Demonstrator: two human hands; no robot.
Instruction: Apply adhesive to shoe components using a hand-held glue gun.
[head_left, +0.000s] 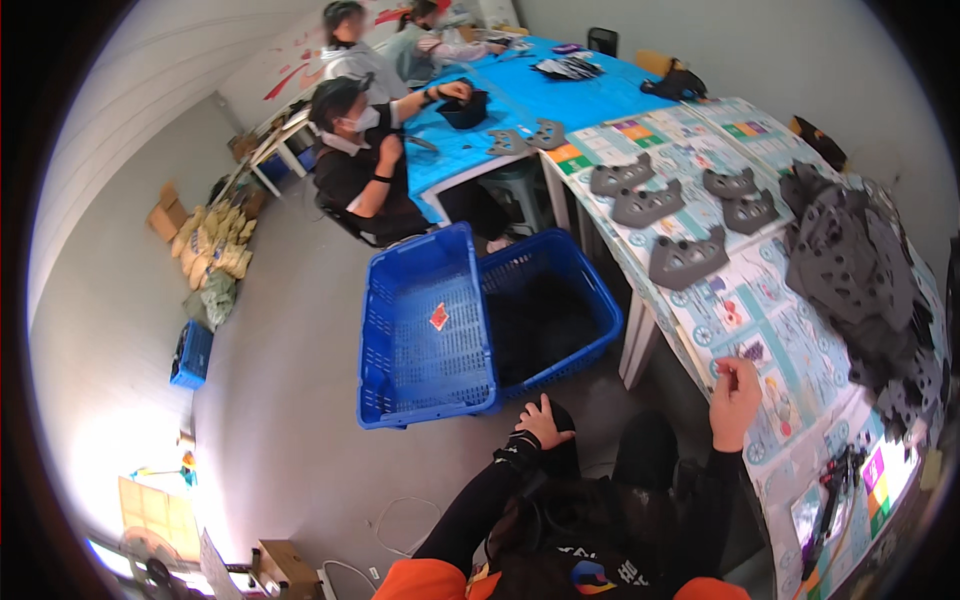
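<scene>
My left hand (543, 425) rests on my left knee (562, 452), its fingers spread and nothing in them. At the near edge of the patterned table (800, 400), my right hand (735, 405) is raised with its fingertips curled together. Whether anything small sits between those fingers is hidden. Beyond it on the tabletop lie several grey curved pieces with holes, the closest being a grey piece (690, 258). To their right is a heap of dark grey perforated pieces (850, 280).
A blue crate (376, 340) with a red-and-white scrap inside stands left of another blue crate (590, 355) holding dark material. A seated co-worker (350, 170) reaches into a black container (463, 115) at the blue table (520, 75). A cable (410, 505) lies on the floor.
</scene>
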